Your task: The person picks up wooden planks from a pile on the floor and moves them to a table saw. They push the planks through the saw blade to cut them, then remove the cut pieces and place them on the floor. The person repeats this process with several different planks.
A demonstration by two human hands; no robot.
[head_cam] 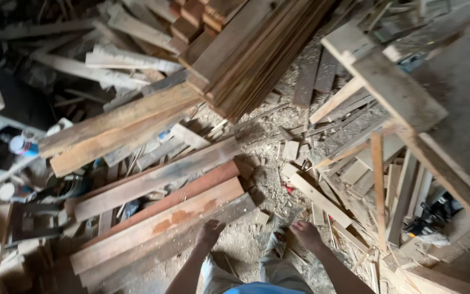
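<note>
Planks [159, 220] lie stacked flat on the sawdust floor [262, 163] right in front of us, reddish one on top. Our left hand [210, 231] hangs just over its near end, fingers loosely curled, holding nothing. Our right hand [305, 234] hovers above scrap offcuts [354, 179], fingers loose and empty too.

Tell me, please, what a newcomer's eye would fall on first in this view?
Probably the tall stack of thin brown wooden slats leaning at top centre, over a floor littered with offcuts. Below it, long reddish-brown planks lie slantwise at lower left, with the left hand at their near end. The right hand hangs empty above pale scrap strips.
</note>
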